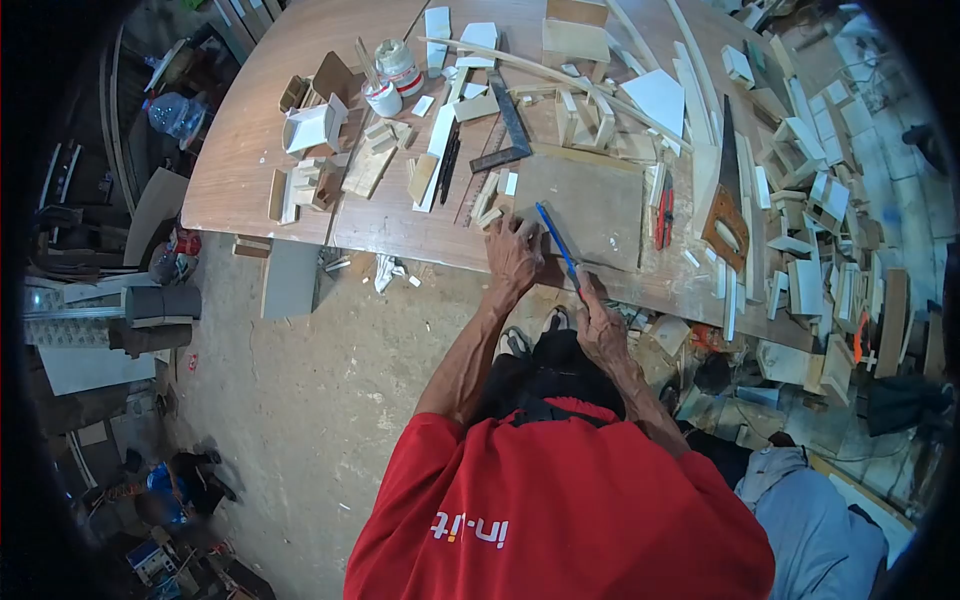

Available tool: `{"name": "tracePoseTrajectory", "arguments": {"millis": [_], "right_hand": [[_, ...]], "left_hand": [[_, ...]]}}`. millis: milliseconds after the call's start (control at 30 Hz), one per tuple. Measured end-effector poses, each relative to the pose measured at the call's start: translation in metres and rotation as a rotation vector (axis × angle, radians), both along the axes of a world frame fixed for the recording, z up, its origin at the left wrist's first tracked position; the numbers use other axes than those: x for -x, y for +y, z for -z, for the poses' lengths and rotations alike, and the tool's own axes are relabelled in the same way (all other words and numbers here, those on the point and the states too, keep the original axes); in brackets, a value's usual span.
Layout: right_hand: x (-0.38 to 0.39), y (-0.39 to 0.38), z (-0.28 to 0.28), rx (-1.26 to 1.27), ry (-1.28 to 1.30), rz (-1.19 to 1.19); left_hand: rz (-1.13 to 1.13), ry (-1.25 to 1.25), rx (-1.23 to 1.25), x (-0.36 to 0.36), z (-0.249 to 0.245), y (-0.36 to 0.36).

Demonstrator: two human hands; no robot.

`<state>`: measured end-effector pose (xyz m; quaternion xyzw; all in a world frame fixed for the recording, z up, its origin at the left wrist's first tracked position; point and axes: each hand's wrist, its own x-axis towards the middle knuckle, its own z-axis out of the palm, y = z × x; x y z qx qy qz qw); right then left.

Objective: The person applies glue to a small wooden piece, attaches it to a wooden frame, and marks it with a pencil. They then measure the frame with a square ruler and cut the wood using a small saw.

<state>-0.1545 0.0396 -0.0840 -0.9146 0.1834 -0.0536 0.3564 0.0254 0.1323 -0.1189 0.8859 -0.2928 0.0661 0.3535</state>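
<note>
My right hand [600, 325] is wrapped around the dark handle of a slim blue blade-like tool [556, 238], just off the near table edge. The tool points away and to the left, across the near left corner of a flat grey-brown board [590, 190]. Beside that corner, my left hand [514, 252] presses down at the table edge with its fingers bent. Whatever lies under those fingers is hidden. Small wooden strips [488, 200] lie just beyond them. Red-handled pliers [664, 215] rest right of the board, and a metal try square [510, 130] lies behind it on the left.
A wooden-handled handsaw [728, 225] leans at the right of the table [250, 190]. Two white jars [398, 70] and small wooden assemblies [313, 125] stand on the left. Long strips [560, 75] cross the back. Offcuts [800, 200] pile up on the right.
</note>
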Motion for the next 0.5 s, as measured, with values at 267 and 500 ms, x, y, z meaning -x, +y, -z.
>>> {"name": "tracePoseTrajectory", "arguments": {"millis": [267,500], "right_hand": [[0.000,0.012,0.000,0.017,0.047,0.023],[0.001,0.011,0.000,0.016,0.099,0.025]], "left_hand": [[0.005,0.002,0.046,-0.001,0.000,0.003],[-0.119,0.164,0.072,-0.004,0.008,-0.006]]}}
